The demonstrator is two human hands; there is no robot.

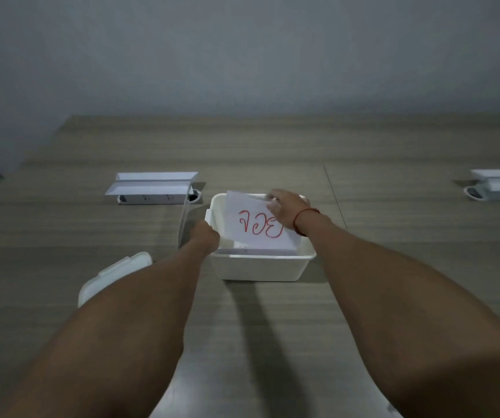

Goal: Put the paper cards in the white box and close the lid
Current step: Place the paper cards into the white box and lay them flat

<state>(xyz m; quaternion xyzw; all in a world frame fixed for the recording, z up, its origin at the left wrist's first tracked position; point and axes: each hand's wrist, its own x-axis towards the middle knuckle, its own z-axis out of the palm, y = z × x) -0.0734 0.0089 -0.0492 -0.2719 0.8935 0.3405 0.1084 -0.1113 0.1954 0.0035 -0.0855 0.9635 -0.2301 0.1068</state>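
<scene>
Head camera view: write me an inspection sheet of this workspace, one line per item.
Surface: wooden table, dim light.
Job's things: white box open; paper card with red writing tilted inside it, over other cards; lid lies on the table to the left, partly hidden by the forearm.
Clutter: nothing seen.
Grippers: right hand pinches the card's far corner; left hand rests at the box's left rim.
Cables: nothing seen; two socket units sit open in the table.
Surroundings: plain grey wall.

Red-lettered paper card point(257, 226) tilted in lidless white box point(260, 265)
</scene>
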